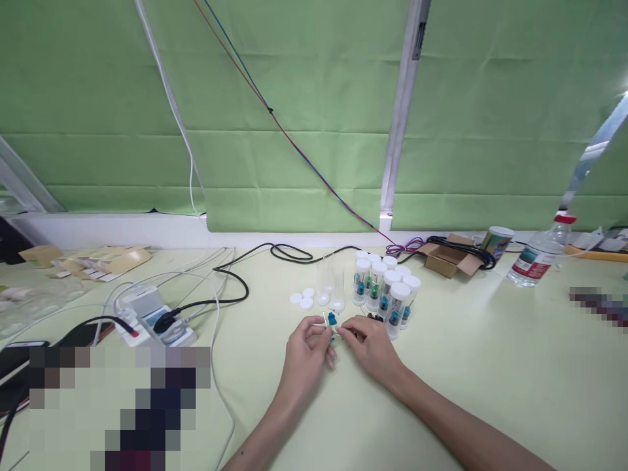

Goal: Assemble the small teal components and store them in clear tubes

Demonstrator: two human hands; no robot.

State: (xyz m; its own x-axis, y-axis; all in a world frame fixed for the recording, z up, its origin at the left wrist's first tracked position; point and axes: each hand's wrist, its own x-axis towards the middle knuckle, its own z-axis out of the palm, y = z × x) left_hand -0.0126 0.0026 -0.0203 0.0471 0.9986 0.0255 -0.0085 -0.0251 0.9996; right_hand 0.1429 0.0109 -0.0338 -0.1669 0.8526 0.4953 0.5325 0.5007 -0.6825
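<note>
My left hand (308, 347) pinches a small blue part with a thin light-coloured pin (332, 318) between thumb and fingers, just above the table. Close by on its right, my right hand (371, 343) is closed at the fingertips, next to the blue part; whatever it grips is too small to name. Two clear tubes without caps (337, 294) stand behind the hands. To their left lie several white round caps (306, 303). Capped clear tubes (395, 311) with blue and green parts inside stand grouped behind my right hand. Small black pieces (375, 317) are partly hidden beside it.
A power strip (167, 327) with plugs and cables lies on the left. An open cardboard box (450, 258), a can (496, 242) and a water bottle (540, 255) stand at the back right. A black cable (294, 256) runs along the back. Pixelated patches hide the lower left and far right.
</note>
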